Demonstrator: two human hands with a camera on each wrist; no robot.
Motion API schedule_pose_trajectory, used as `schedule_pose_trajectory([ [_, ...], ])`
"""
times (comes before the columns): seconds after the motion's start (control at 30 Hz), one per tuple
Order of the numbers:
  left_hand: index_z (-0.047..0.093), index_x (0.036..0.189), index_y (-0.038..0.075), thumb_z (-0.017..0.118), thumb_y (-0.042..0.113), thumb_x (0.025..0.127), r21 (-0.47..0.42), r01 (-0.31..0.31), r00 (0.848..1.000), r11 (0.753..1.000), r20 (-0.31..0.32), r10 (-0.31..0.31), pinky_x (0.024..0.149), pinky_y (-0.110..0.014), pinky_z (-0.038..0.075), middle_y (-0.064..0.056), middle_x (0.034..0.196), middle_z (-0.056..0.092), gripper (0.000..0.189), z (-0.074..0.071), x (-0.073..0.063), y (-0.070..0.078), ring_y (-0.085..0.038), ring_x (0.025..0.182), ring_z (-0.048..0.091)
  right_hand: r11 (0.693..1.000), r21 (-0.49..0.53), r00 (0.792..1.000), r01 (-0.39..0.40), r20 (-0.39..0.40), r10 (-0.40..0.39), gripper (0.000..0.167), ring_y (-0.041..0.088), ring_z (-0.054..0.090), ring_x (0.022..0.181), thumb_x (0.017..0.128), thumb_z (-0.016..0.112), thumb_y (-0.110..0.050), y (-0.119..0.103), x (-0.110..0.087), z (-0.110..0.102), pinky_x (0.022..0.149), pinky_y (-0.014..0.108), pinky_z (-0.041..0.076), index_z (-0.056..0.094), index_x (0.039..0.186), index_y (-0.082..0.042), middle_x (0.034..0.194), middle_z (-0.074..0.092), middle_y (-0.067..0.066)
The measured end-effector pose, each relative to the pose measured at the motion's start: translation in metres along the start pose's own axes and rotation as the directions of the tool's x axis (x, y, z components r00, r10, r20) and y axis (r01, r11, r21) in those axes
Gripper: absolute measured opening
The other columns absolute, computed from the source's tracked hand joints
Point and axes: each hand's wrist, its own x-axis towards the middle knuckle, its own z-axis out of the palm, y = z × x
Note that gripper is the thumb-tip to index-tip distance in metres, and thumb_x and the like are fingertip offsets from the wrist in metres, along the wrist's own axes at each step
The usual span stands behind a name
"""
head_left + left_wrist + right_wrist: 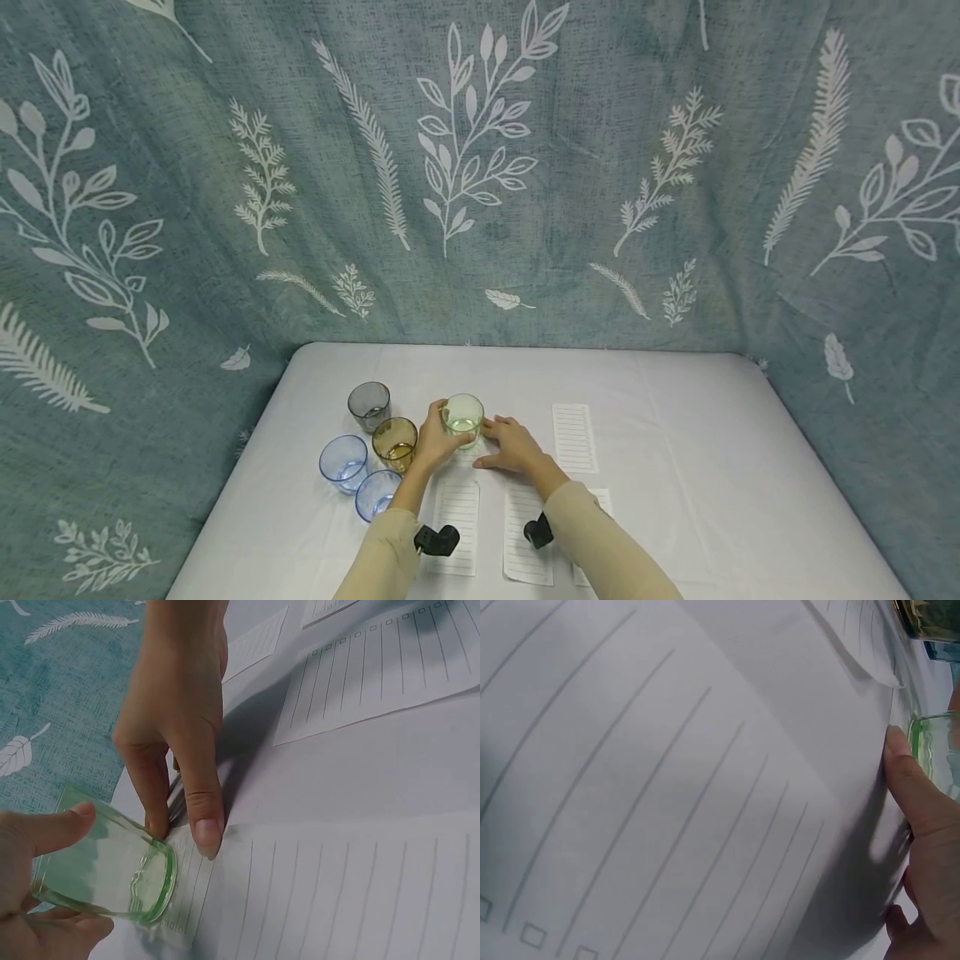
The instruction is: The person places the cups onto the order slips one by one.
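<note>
A clear green glass tumbler [462, 408] is in my left hand [437, 437], which grips its side with thumb and fingers apart around the wall. Seen from the left wrist, the green glass [112, 862] is tilted, with its thick base low over a lined paper sheet [196, 881]. Just right of the glass, my right hand [516, 446] reaches down with fingers loosely extended. Its thumb and fingertips come down at the sheet beside the glass base, holding nothing visible. The right wrist view catches this hand [934, 847] at its right edge.
Left of my left arm stand a grey glass [370, 404], an amber glass [395, 437] and two blue glasses [343, 458]. More lined sheets lie on the white table [712, 467], one at the right [576, 437] and others between and under my forearms [456, 533].
</note>
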Motion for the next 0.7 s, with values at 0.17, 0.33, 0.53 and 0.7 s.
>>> schedule_pose_trajectory([
  [0.17,0.033,0.134,-0.008,0.078,0.009,0.074,-0.004,0.008,1.000,1.000,-0.012,-0.008,0.101,-0.056,0.038,-0.035,0.130,0.046,0.077,0.003,0.005,0.000,-0.048,0.120,0.046,1.000,-0.016,1.000,0.016,0.003,-0.016,0.076,0.037,0.037,0.132,0.076,0.072,-0.049,0.001,-0.001,0.001,0.103,0.056,0.035,0.050,0.136,-0.008,0.144,0.044,0.006],
  [0.33,0.032,0.135,-0.009,0.078,0.008,0.073,0.001,0.015,1.000,1.000,-0.022,-0.015,0.101,-0.056,0.038,-0.036,0.130,0.045,0.079,0.003,0.010,0.000,-0.048,0.120,0.045,0.999,-0.035,0.999,0.039,0.000,-0.039,0.075,0.037,0.036,0.132,0.077,0.070,-0.049,0.002,-0.001,0.002,0.103,0.056,0.036,0.050,0.136,-0.008,0.144,0.043,0.007],
  [0.53,0.033,0.135,-0.008,0.079,0.007,0.072,-0.013,0.032,0.999,0.999,-0.031,-0.032,0.102,-0.054,0.038,-0.035,0.130,0.046,0.079,0.005,0.013,0.001,-0.047,0.121,0.045,0.997,-0.059,0.999,0.052,0.000,-0.052,0.073,0.037,0.037,0.132,0.078,0.070,-0.048,0.001,-0.003,0.002,0.103,0.054,0.036,0.052,0.134,-0.006,0.144,0.044,0.008],
  [0.7,0.034,0.134,-0.007,0.079,0.008,0.073,-0.010,0.026,0.999,1.000,-0.043,-0.026,0.101,-0.054,0.038,-0.035,0.129,0.047,0.078,0.006,0.017,0.002,-0.047,0.120,0.046,0.995,-0.076,0.998,0.057,0.004,-0.057,0.073,0.038,0.037,0.132,0.079,0.069,-0.048,0.001,-0.002,0.001,0.103,0.054,0.037,0.051,0.135,-0.006,0.144,0.043,0.008],
])
